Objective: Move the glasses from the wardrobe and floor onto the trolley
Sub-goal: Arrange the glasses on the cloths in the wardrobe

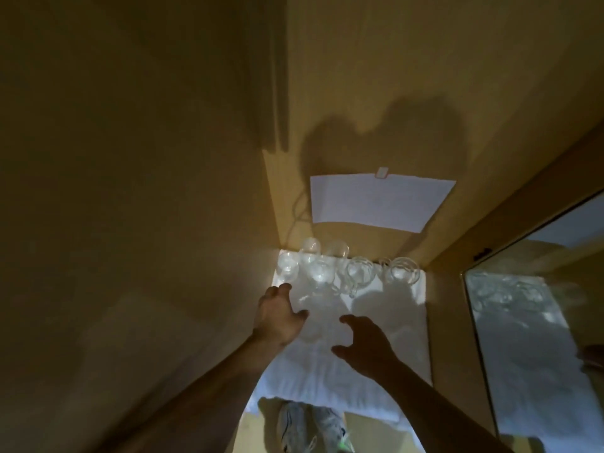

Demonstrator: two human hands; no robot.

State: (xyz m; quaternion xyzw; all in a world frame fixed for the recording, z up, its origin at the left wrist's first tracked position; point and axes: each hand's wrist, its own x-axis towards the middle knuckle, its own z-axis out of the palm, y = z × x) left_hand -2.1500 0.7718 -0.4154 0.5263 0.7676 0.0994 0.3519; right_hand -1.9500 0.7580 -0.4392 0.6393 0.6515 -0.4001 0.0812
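**Reaching toward glasses on a white cloth**

Standing in a loose row along the far edge of a white cloth (385,325), the clear glasses (322,273) are catching bright light; one at the left (287,264), a handled one (358,273) in the middle and a wide one (403,271) at the right are the plainest, with two more (322,248) showing behind them against the wall. The left hand (277,317) is hovering at about seven o'clock from the row, fingers spread and holding nothing. The right hand (362,346) is hanging at about five o'clock, fingers loosely curved apart, also holding nothing.

The cloth is lying on a surface inside a tan wooden recess (163,191). A white paper sheet (376,201) is hanging on the back panel at twelve o'clock, taped at its top; any writing on it is too faint to read. A mirror (529,338) is standing at three o'clock, reflecting the cloth. Pale sneakers (310,426) are showing at six o'clock.
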